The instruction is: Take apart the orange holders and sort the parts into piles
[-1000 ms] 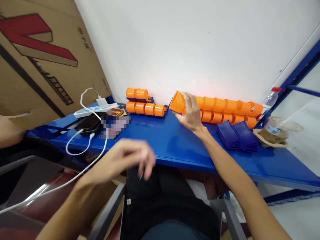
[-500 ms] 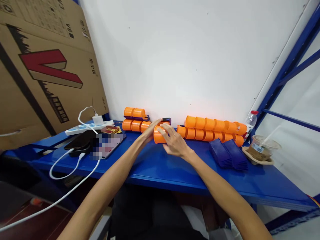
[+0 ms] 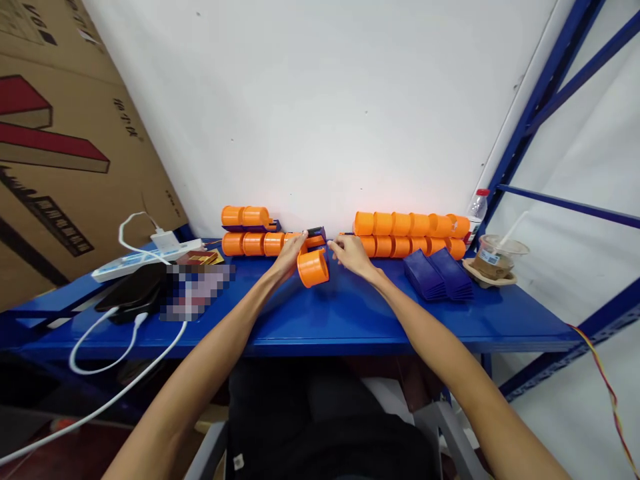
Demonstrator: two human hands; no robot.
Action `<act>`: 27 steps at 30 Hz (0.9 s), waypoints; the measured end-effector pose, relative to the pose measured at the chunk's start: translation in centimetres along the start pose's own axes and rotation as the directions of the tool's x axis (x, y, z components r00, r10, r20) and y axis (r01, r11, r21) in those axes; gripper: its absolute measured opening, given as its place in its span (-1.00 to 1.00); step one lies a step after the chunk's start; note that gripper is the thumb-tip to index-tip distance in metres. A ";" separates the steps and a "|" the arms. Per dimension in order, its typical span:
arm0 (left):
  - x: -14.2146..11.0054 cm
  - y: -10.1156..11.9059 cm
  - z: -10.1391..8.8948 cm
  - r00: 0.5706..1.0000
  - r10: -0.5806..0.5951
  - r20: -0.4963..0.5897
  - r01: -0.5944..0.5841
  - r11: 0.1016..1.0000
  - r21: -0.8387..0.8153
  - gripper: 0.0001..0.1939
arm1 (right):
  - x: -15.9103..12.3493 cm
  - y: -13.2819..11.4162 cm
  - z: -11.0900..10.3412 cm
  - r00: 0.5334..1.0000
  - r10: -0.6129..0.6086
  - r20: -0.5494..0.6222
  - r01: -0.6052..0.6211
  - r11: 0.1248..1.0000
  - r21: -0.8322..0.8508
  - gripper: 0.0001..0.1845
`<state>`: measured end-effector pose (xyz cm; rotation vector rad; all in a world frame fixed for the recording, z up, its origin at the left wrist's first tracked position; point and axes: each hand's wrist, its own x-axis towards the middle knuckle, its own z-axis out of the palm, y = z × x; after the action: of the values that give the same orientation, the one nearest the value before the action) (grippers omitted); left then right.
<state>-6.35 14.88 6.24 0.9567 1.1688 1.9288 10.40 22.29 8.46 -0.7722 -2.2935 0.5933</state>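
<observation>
My left hand [image 3: 291, 253] is wrapped round an orange cylinder [image 3: 312, 268] above the blue table. The cylinder is tilted, its open end turned to the right, and a dark blue piece shows along its back and right edge. Beside that edge is my right hand [image 3: 349, 252], thumb and fingers pinched together; what they hold, if anything, is too small to make out. Behind my left hand lies a row of orange cylinders [image 3: 253, 244], with a shorter pair [image 3: 255, 216] on a dark blue strip on top. Behind my right hand, more orange cylinders [image 3: 401, 223] lie in two stacked rows.
Dark blue flat pieces [image 3: 435, 275] lie in two stacks on the table [image 3: 350, 317]. Right of them stand a drink cup [image 3: 495, 259] in a carton holder and a bottle [image 3: 477, 212]. At left are a power strip [image 3: 145, 259], phones with white cables, and a large cardboard box [image 3: 85, 173].
My right hand has come off the cylinder's side and moved right, its fingers now pinched. The cylinder has turned so its open end faces right. The camera view has shifted.
</observation>
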 end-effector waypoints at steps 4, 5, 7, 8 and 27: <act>0.0 -0.4 0.1 0.996 0.091 -0.003 -0.090 0.987 0.135 -0.51 | 0.0 -0.1 0.4 1.000 -0.012 0.025 0.012 1.000 0.009 -0.70; 0.0 -0.4 0.1 0.995 0.099 0.007 -0.099 0.984 0.149 -0.50 | 0.1 -0.1 0.4 1.000 -0.012 0.027 0.012 1.000 -0.004 -0.71; 0.0 -0.4 0.1 0.993 0.113 0.041 -0.118 0.979 0.166 -0.52 | 0.2 -0.1 0.4 0.999 -0.004 0.033 0.005 0.999 -0.036 -0.72; 0.0 -0.5 0.1 0.991 0.115 0.061 -0.124 0.977 0.175 -0.52 | 0.2 0.0 0.5 0.999 0.005 0.037 -0.003 0.999 -0.050 -0.72; 0.0 -1.0 -0.2 0.993 0.100 0.056 -0.112 0.945 0.306 -0.53 | 1.4 0.8 1.2 0.984 0.113 0.138 -0.110 0.993 -0.035 -0.67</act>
<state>-6.31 15.15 5.22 1.2389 1.4509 1.8311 8.98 23.50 7.76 -0.9028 -2.4018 0.6874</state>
